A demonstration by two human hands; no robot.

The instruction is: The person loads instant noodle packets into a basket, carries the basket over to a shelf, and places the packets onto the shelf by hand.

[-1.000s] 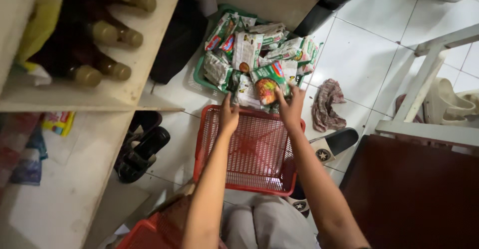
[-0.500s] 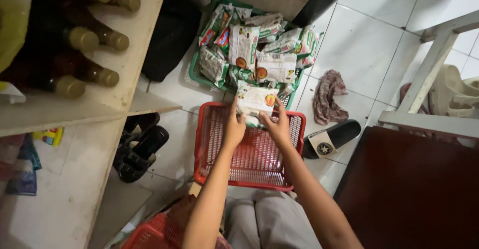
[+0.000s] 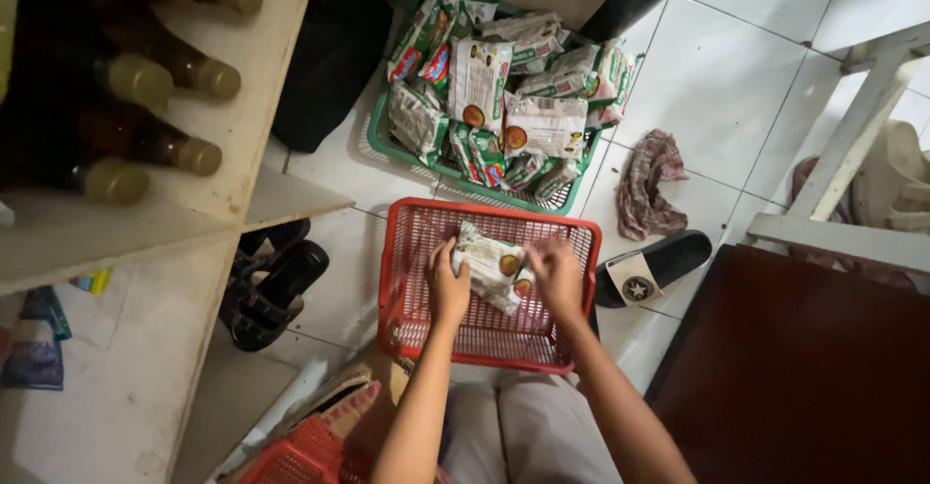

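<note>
Head view, straight down. What in hand, and where?

— White packet point(image 3: 489, 266), printed in green and orange, perhaps more than one stacked; hard to tell. Held low inside red mesh basket point(image 3: 407, 251), near its far rim, on pale tiled floor point(image 3: 736, 87).

Hands?

— Left hand point(image 3: 449, 285) closed over near-left end of packet, fingers curled on top. Right hand point(image 3: 557, 276) closed on right end, fingertips pressing down. Nothing else gripped by either.

Feel of it, by the look?

— Light, most likely. Soft crinkly wrapper, slick under fingers, probably brittle contents prone to cracking if squeezed. Best taken by the two short ends or flat across the middle, never pinched hard at centre.

Surroundings?

— Green basket point(image 3: 380, 135) just beyond the red one, heaped with similar packets. Crumpled rag point(image 3: 651, 184) and black slide sandal point(image 3: 649, 271) to the right, sandal just beside the red rim. Dark strapped sandals point(image 3: 276, 285) at left under a pale shelf point(image 3: 271, 48) of brown bottles point(image 3: 184, 67) lying on their sides. Second red basket point(image 3: 300, 455) at bottom edge, partly cut off by the frame.
</note>
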